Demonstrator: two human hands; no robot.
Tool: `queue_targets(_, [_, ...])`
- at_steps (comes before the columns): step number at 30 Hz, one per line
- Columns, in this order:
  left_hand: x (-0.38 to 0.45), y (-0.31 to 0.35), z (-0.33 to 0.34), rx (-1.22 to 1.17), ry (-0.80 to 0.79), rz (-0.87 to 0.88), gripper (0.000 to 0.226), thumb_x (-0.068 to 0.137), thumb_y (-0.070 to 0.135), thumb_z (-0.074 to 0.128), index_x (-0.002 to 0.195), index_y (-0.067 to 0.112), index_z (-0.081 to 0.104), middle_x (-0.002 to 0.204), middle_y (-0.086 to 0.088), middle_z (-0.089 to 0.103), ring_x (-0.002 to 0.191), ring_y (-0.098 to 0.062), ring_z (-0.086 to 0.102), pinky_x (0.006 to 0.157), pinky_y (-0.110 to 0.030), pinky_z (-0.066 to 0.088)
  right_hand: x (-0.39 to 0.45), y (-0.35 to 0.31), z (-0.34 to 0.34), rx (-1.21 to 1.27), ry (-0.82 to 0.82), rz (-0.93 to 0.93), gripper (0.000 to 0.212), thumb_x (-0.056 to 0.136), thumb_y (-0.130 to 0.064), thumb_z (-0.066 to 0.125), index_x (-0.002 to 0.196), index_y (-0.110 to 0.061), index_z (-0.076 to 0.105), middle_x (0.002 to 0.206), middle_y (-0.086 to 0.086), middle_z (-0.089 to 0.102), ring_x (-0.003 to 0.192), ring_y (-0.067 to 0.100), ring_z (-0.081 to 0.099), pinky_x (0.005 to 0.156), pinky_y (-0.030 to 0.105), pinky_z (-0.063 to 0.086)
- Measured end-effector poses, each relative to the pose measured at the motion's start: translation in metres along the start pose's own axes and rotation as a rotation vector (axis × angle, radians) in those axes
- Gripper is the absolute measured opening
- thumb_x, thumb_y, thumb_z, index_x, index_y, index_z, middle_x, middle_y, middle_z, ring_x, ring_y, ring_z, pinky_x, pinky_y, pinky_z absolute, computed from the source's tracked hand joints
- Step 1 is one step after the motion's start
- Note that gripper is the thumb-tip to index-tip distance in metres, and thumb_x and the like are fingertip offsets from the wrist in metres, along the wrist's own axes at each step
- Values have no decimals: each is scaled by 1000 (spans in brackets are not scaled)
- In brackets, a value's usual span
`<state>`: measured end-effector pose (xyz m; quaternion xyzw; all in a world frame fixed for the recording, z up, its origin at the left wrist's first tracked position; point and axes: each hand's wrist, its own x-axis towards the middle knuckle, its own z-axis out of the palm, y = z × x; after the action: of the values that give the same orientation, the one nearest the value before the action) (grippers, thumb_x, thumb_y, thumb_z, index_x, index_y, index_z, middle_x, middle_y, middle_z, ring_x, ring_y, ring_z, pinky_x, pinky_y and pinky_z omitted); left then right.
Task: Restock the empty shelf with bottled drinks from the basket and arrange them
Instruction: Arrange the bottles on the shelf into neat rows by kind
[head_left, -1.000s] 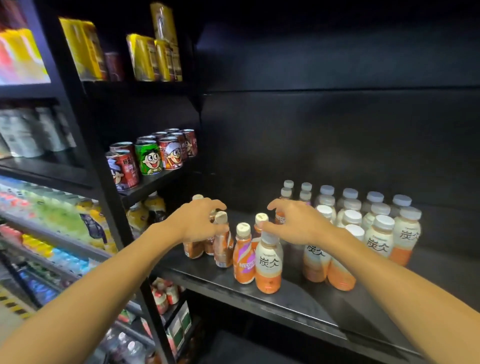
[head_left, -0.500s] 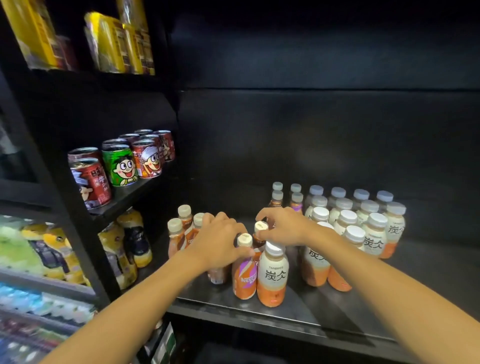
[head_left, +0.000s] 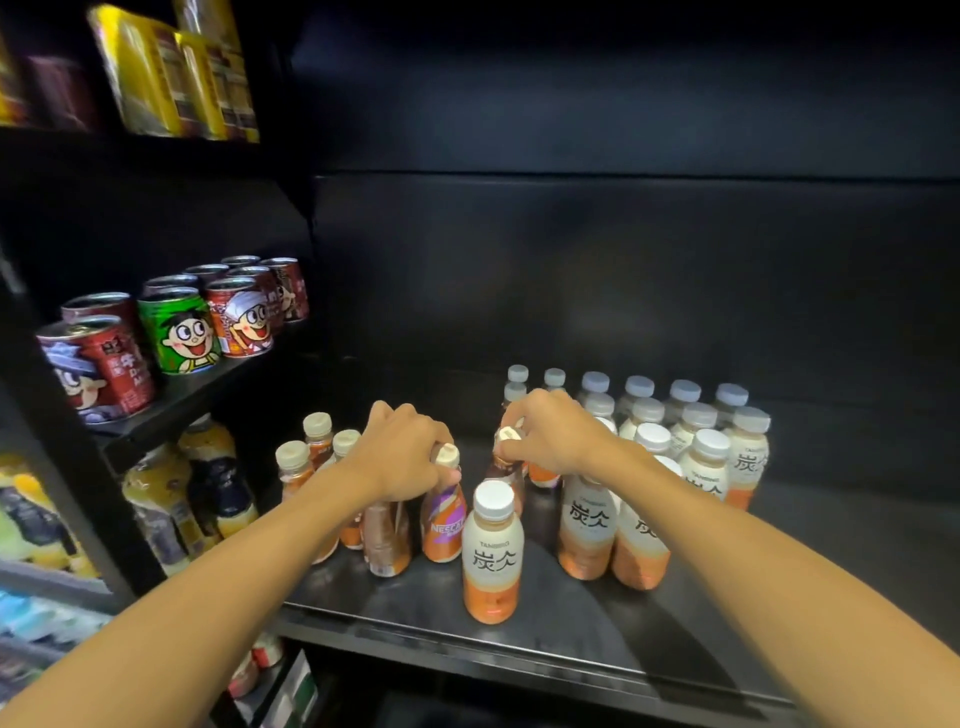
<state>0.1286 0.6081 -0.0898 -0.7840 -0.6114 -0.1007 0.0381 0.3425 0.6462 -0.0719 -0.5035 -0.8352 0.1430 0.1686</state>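
Here the left hand (head_left: 402, 454) curls down over the tops of two small bottles, its fingers wrapped round the cap of the Nescafé bottle (head_left: 442, 519) with the orange and purple label, and its palm over a brown bottle (head_left: 387, 538) just beside it. The right hand (head_left: 553, 441) pinches the cream cap of a dark coffee bottle (head_left: 506, 467) between thumb and fingertips. Both sets of bottles stand upright on the black shelf (head_left: 571, 618), toward its left and middle. In front of the hands a single white-and-orange milk tea bottle (head_left: 491, 553) stands alone near the shelf's front edge. To the right, under and behind the right forearm, a block of the same white-capped bottles (head_left: 701, 447) is packed in rows reaching to the back wall. Three more cream-capped coffee bottles (head_left: 317, 441) stand at the far left of the shelf. On the neighbouring rack, cartoon-printed cans (head_left: 179, 332) fill a higher shelf, with yellow cartons (head_left: 171, 78) above them.
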Motion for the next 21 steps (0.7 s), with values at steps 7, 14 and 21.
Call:
queue_targets(7, [30,11,9,-49,-3,-52,22,89,51,67,102,33,69,94,14,66,97,-11,58,99,-38,32,3,29,-20,-41,-28,49,20,81,-28,74,75,-9,72,71,9,70,68,25,69,55,38,53])
queue_targets(14, [64,16,17,-139,-89,12,27,89,51,68,105,29,70,99,12,69,95,-12,61,101,-38,38,13,47,-18,-67,-16,134,23,81,-25,76,73,-6,70,64,5,62,58,19,60,54,35,46])
queue_targets(21, [91,14,20,-375,-170,93,24,89,32,74,110,23,69,106,7,69,94,-10,65,87,-29,54,28,52,-13,-171,5,173,19,85,-35,74,85,-17,73,76,2,70,69,19,68,66,44,60])
